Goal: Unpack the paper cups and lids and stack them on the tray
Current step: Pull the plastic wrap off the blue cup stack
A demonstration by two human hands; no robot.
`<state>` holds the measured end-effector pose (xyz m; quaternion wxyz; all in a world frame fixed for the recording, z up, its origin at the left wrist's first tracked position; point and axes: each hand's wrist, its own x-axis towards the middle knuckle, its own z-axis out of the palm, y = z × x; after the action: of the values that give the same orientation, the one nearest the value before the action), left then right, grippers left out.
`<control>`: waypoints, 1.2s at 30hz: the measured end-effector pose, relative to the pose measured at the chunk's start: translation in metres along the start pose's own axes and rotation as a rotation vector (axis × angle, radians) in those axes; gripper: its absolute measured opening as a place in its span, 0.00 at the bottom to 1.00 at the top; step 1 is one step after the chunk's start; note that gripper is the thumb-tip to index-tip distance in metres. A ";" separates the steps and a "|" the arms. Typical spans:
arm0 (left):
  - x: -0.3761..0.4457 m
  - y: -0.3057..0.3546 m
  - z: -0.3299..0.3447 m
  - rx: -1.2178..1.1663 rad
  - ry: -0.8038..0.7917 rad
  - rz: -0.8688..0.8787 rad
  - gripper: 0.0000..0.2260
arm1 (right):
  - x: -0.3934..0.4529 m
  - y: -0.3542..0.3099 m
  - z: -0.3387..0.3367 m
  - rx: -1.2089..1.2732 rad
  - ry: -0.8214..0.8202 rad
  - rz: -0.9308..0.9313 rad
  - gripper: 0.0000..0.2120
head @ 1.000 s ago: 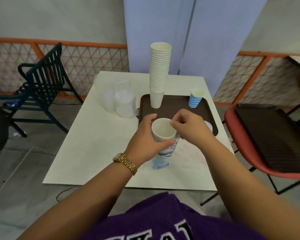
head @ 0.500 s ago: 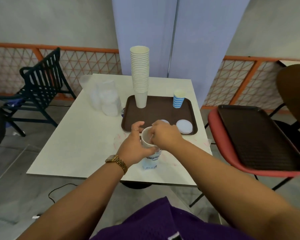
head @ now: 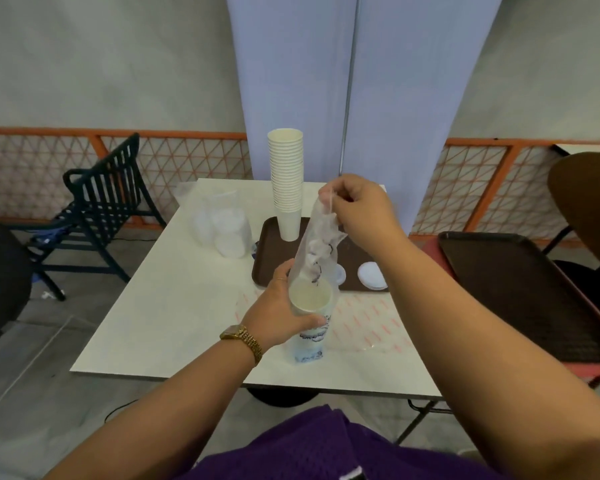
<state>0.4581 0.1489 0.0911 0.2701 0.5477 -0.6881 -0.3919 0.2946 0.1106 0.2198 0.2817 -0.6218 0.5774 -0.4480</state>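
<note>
At table centre, just below the tray (head: pixel 352 268) at its 6 o'clock edge, your left hand (head: pixel 278 313) grips a sleeve of cups (head: pixel 309 306) around the rim. Your right hand (head: pixel 355 206) pinches the loose top of the plastic wrap (head: pixel 317 244), held up toward 12 o'clock. Cups judged light and easily crushed; wrap thin and slippery. Hold the stack low on its walls, not at the rim. A tall cup stack (head: pixel 286 181) stands on the tray.

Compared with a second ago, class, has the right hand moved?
Yes. The right hand has risen from the wrapped cups, pulling the plastic wrapper up towards the tall cup stack.
</note>
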 end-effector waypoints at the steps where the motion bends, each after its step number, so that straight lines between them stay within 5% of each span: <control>1: -0.002 0.005 -0.002 -0.019 0.024 0.033 0.44 | -0.003 0.002 0.002 0.008 0.000 0.004 0.06; 8: 0.002 0.079 -0.037 -0.050 0.453 0.253 0.22 | -0.015 0.004 0.007 0.072 0.115 0.065 0.11; 14: 0.022 0.109 -0.061 -0.115 0.355 0.147 0.07 | -0.027 0.006 0.007 0.131 0.017 0.116 0.10; 18: 0.019 0.110 -0.068 -0.291 0.254 0.084 0.12 | -0.034 0.005 0.004 0.153 -0.064 0.098 0.04; 20: 0.016 0.108 -0.064 -0.336 0.160 0.061 0.17 | -0.036 0.007 0.009 0.108 -0.106 0.097 0.07; 27: 0.019 0.105 -0.070 -0.394 0.249 0.074 0.16 | -0.038 0.008 0.015 0.122 -0.239 0.182 0.26; 32: 0.024 0.108 -0.081 -0.431 0.306 0.090 0.13 | -0.031 0.005 0.009 0.159 -0.087 0.187 0.12; 36: 0.025 0.108 -0.092 -0.355 0.358 0.117 0.11 | -0.032 -0.003 -0.008 0.197 0.058 0.151 0.11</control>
<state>0.4669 0.1123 0.2305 0.5015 0.5117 -0.5802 -0.3873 0.2910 0.1431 0.2183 0.3577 -0.5327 0.5834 -0.4979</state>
